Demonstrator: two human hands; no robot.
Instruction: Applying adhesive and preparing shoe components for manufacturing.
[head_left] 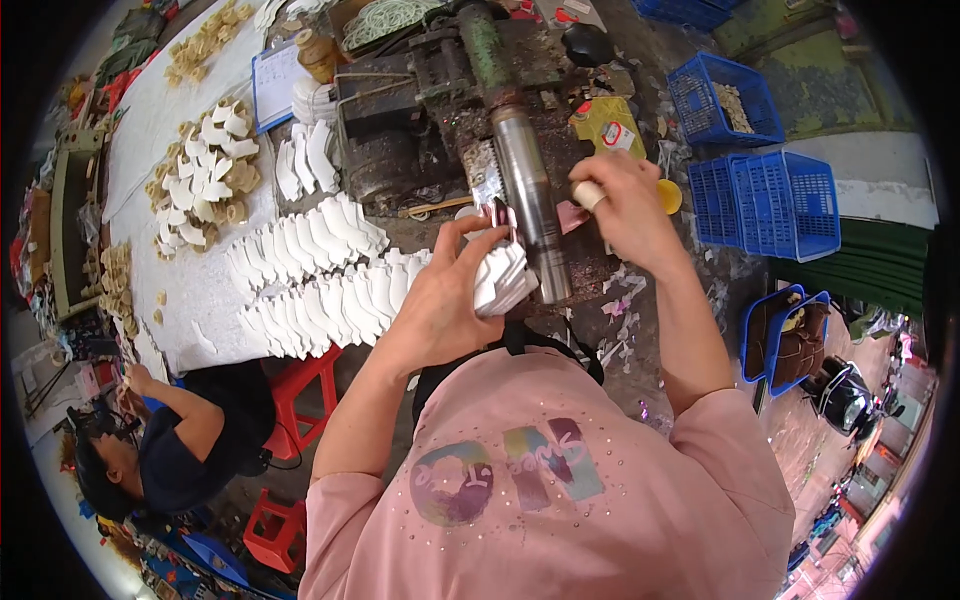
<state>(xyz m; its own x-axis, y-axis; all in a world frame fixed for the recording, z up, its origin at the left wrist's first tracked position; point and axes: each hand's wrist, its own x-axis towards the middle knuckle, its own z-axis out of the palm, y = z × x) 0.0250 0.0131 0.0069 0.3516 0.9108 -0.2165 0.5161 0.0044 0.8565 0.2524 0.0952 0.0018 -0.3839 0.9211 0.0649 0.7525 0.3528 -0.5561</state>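
Note:
My left hand (440, 295) is closed round a small stack of white curved pieces (503, 278), at the near left of a shiny metal cylinder (532, 190). My right hand (632, 208), on the cylinder's other side, grips a tool with a rounded cream handle (588, 195); its working end cannot be made out. Just below that handle shows a flat pinkish piece (571, 216), and I cannot tell if it belongs to the tool. Two rows of similar white curved pieces (315, 300) stand packed together left of my left hand.
A dark, worn machine (390, 150) carries the cylinder. Heaped pieces (205, 180), a clipboard (275, 88) and a brown jar (316, 55) lie on the left table. Blue crates (790, 205) stand right. A co-worker (170, 440) sits lower left near red stools (305, 400).

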